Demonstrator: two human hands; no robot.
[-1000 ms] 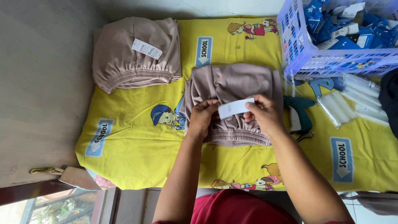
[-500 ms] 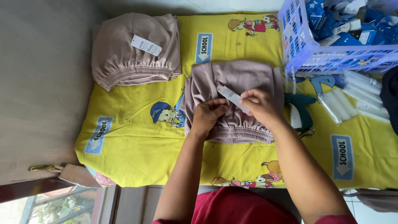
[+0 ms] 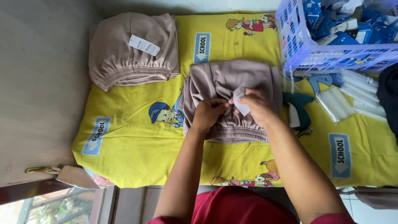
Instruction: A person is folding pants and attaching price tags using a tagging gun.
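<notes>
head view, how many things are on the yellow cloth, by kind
folded beige garments: 2, one at the far left with a tag on it, one under both hands
white paper tags: 2, one on the left garment, one in the right hand
tagging gun: 1
blue basket: 1
total: 6

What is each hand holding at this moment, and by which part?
The right hand pinches a white paper tag by its lower edge. The left hand grips the folded beige garment near its elastic waistband.
</notes>
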